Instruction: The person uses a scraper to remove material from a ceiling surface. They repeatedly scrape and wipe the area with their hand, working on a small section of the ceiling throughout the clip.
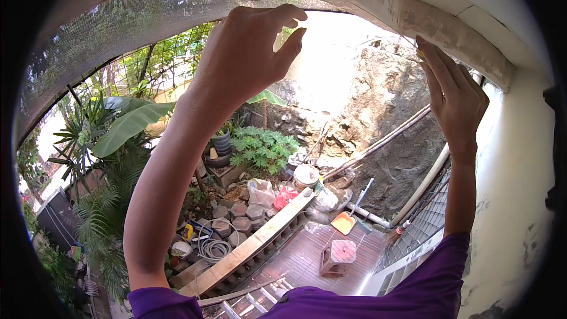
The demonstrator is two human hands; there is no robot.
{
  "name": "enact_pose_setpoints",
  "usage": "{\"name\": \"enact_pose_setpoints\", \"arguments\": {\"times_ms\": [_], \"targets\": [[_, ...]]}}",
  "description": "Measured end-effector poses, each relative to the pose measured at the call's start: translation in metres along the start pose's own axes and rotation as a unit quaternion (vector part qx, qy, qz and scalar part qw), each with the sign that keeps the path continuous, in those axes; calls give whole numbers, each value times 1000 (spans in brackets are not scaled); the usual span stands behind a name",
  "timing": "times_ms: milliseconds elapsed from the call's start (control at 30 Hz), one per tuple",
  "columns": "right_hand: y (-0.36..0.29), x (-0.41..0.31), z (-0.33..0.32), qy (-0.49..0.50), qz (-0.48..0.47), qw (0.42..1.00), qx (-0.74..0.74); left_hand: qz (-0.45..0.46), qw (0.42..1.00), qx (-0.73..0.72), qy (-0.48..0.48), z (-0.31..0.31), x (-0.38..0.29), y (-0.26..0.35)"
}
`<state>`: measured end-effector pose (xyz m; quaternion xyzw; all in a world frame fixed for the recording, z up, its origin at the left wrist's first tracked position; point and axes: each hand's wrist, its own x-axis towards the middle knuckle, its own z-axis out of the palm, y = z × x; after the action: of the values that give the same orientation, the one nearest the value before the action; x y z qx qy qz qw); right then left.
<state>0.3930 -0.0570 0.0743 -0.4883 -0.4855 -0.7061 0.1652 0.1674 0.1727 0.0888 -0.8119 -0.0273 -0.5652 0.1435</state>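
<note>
My left hand (252,48) is raised before the lower edge of a mesh shade net (133,17). Its thumb and forefinger are curved apart, with daylight and leaves showing in the gap. Whether the other fingers touch the net is hidden. Over on the right, my right hand (456,88) is held up beneath a concrete beam (452,31). Its thumb and fingertips pinch a small yellowish thing (420,55), mostly covered by the fingers. A thin line runs from near those fingertips up toward the beam.
Below are a ladder (254,303), a wooden plank (248,243) along a low block wall, and a plastic stool (339,254) on the tiled floor. Nearby lie an orange dustpan (343,223), a coiled hose (217,250) and paving blocks (241,224). A painted wall (509,177) rises at right.
</note>
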Motion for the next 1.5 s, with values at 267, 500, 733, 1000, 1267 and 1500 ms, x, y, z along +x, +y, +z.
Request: {"name": "enact_pose_setpoints", "arguments": {"times_ms": [267,500,733,1000,1267,1500], "targets": [[-23,58,-44,-70,-86,982,-150,-209,926,-203,240,-30,-23,-24],[-46,77,-51,-128,-50,975,-174,-79,850,-309,419,-57,3,-25],[-54,60,-80,-171,15,982,-74,-242,826,-413,298,-8,-11,21],[-60,42,-89,-113,35,991,59,-275,711,-639,-100,41,-15,62],[-62,38,-66,34,-52,971,231,-276,509,-814,-46,48,19,90],[-59,52,-48,53,-38,968,243,-228,538,-810,40,41,32,100]]}}
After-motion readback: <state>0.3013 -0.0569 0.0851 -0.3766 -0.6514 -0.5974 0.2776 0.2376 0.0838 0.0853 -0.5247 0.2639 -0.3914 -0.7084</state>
